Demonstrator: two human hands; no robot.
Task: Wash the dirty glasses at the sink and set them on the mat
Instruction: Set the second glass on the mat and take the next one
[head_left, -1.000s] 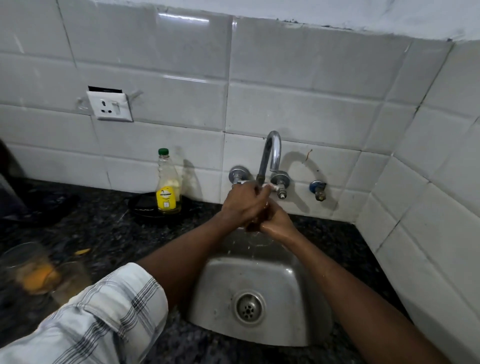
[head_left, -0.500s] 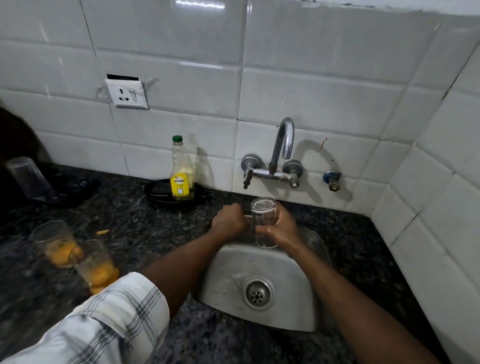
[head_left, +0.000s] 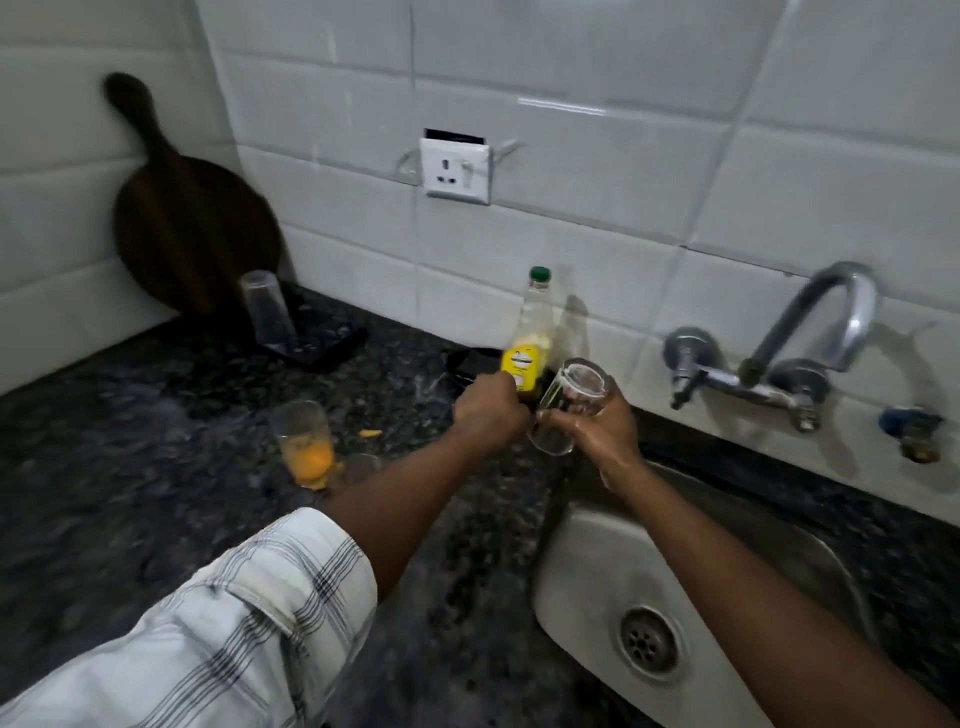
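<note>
My right hand grips a clear, wet glass, tilted with its mouth up and to the right, above the left rim of the steel sink. My left hand is a closed fist right beside the glass's base, in front of the soap bottle; nothing shows in it. A black mat at the back left carries one clear glass upside down. A dirty glass with orange residue stands on the counter, and a second one peeks out behind my left forearm.
A green-capped soap bottle stands on a black dish by the wall. The curved tap is over the sink, no water running. A dark round board leans in the corner. A wall socket is above the dark granite counter.
Both hands left the tap and moved left from over the sink with the glass, which is now tilted at the sink's left rim. My view swung left, showing the mat and board.
</note>
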